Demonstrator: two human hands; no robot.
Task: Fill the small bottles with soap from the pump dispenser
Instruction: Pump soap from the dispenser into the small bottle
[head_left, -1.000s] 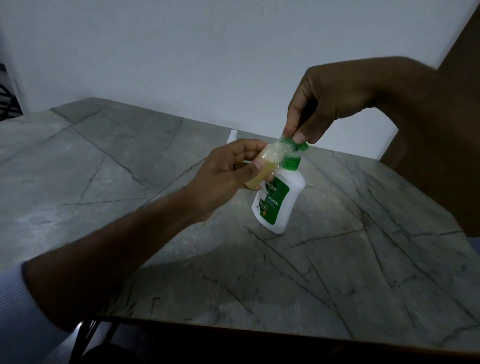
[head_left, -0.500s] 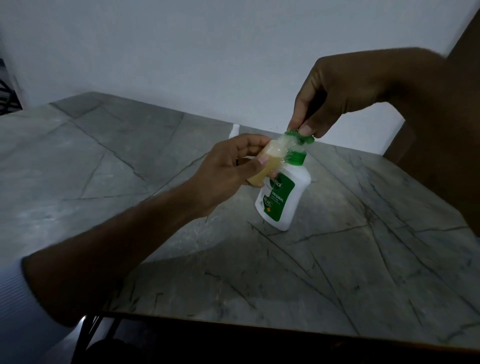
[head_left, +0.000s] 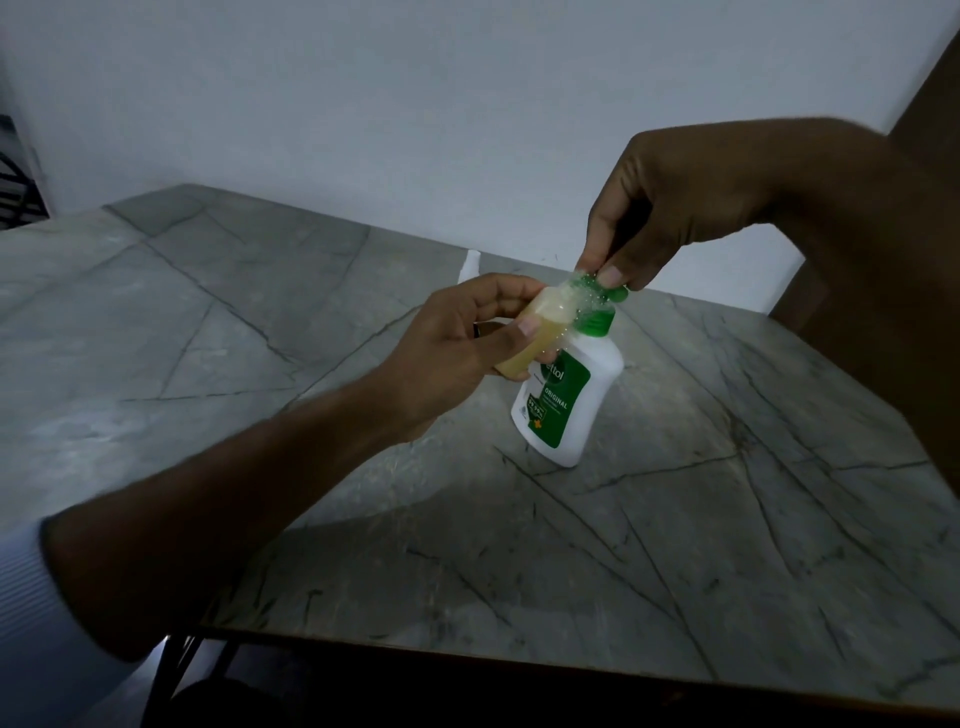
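Small bottle (head_left: 524, 340), clear, partly full of yellowish soap, tilted with its mouth up against the green pump head (head_left: 597, 296) of the dispenser (head_left: 566, 400). Left hand (head_left: 457, 353) grasps the small bottle, thumb across the front, fingers curled over the top side; bottle's lower end pokes out below the thumb. Foam or droplets visible right at the bottle mouth, beside the nozzle. Right hand (head_left: 670, 208) above the left-hand grip, fingertips bunched down on the pump head, pinching or pressing it — cannot tell which exactly. Dispenser is white with a green label, standing on the grey marble-look table (head_left: 675, 545), leaning a bit, directly below the right-hand fingertips and touching the small bottle held in the left hand. Behind the left hand, a small white object (head_left: 470, 262) on the table, mostly hidden. White wall (head_left: 415, 104) behind. Light sleeve (head_left: 26, 597) on the left forearm.
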